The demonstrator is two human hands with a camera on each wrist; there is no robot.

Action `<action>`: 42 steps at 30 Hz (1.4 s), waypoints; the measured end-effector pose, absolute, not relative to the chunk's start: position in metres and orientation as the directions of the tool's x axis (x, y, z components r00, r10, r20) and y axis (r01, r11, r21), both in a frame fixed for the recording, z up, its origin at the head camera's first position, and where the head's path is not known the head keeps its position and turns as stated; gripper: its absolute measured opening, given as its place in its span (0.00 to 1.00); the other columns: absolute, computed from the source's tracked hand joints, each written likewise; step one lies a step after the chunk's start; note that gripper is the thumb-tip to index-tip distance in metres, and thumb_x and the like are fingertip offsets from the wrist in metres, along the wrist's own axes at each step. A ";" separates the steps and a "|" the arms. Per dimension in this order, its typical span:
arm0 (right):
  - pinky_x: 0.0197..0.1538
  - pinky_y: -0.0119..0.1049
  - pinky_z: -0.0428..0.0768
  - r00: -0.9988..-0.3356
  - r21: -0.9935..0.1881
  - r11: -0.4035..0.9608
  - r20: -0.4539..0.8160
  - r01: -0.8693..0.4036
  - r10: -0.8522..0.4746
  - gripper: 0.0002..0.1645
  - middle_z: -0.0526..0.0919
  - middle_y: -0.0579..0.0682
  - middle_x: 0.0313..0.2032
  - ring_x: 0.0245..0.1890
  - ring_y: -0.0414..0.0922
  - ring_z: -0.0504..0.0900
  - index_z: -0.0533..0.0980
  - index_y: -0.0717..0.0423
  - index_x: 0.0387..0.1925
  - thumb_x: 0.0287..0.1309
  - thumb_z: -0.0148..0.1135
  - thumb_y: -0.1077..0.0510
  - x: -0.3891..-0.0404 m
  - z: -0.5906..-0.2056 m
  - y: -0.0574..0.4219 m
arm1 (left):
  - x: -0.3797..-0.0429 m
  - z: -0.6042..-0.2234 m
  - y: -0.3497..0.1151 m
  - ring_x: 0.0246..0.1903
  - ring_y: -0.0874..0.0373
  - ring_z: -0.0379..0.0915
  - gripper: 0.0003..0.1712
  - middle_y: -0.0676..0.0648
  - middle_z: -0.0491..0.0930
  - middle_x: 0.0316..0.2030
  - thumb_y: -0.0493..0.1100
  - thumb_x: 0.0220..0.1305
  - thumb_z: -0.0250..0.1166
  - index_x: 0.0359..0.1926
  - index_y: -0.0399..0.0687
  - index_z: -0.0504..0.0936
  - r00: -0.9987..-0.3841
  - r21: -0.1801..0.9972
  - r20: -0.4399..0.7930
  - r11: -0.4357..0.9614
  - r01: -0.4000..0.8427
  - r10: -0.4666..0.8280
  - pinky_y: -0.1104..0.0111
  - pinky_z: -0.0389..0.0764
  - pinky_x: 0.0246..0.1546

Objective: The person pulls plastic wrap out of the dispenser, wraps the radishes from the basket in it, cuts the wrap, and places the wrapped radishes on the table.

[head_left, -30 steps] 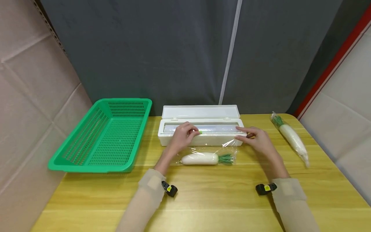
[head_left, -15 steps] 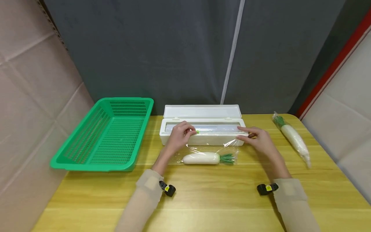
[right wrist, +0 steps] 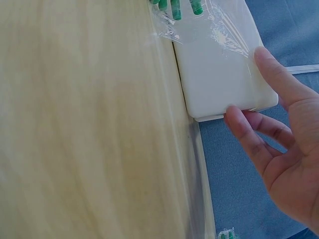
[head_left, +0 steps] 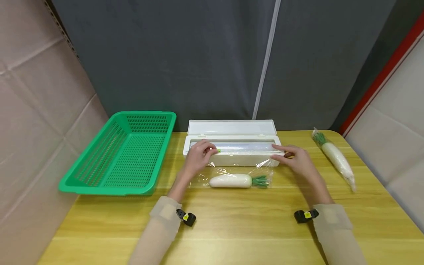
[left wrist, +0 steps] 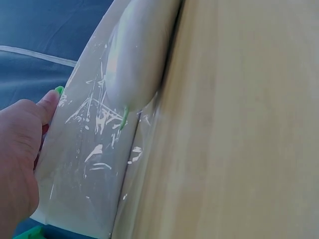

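Observation:
A white cling film dispenser box (head_left: 246, 159) lies with its lid (head_left: 232, 127) raised and a film roll (head_left: 245, 146) inside. My left hand (head_left: 197, 157) pinches a small green slide cutter (left wrist: 59, 90) on the box's front edge, left of the middle. My right hand (head_left: 295, 159) grips the right end of the box between thumb and fingers, as the right wrist view also shows. From that edge, clear film (left wrist: 99, 149) drapes down the front over a white radish (head_left: 230, 180) with trimmed green stems, which lies right before the box.
A green perforated basket (head_left: 106, 191) stands on the left of the wooden table (head_left: 245, 228). Another radish (head_left: 338, 160), wrapped in film, lies at the far right. A dark grey curtain (head_left: 165, 62) hangs behind the table's back edge.
My left hand has slid leftward along the box's front edge with the slide cutter. The right hand has kept its grip on the box's right end.

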State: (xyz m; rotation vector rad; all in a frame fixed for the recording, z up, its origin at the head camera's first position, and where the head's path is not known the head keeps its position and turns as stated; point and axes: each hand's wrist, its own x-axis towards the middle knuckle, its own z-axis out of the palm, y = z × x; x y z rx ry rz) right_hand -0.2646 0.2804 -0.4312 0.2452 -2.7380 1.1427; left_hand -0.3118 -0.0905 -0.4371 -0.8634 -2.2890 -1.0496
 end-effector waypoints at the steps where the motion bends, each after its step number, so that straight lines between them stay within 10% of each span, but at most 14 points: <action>1: 0.44 0.29 0.76 -0.973 -0.686 0.697 0.213 -0.212 -0.086 0.29 0.83 0.56 0.55 0.44 0.50 0.80 0.80 0.45 0.62 0.61 0.70 0.42 -0.265 -0.431 0.281 | -0.312 -0.437 -0.092 0.29 0.60 0.71 0.06 0.50 0.80 0.31 0.40 0.62 0.73 0.34 0.41 0.86 -0.693 0.490 0.633 0.514 0.704 0.345 0.70 0.75 0.30; 42: 0.42 0.25 0.75 -0.967 -0.678 0.696 0.233 -0.237 -0.102 0.28 0.83 0.57 0.54 0.43 0.51 0.81 0.80 0.46 0.62 0.62 0.70 0.45 -0.265 -0.431 0.283 | -0.313 -0.445 -0.156 0.23 0.58 0.66 0.05 0.48 0.74 0.23 0.32 0.55 0.76 0.31 0.38 0.86 -0.655 0.478 0.739 0.561 0.676 0.160 0.71 0.65 0.24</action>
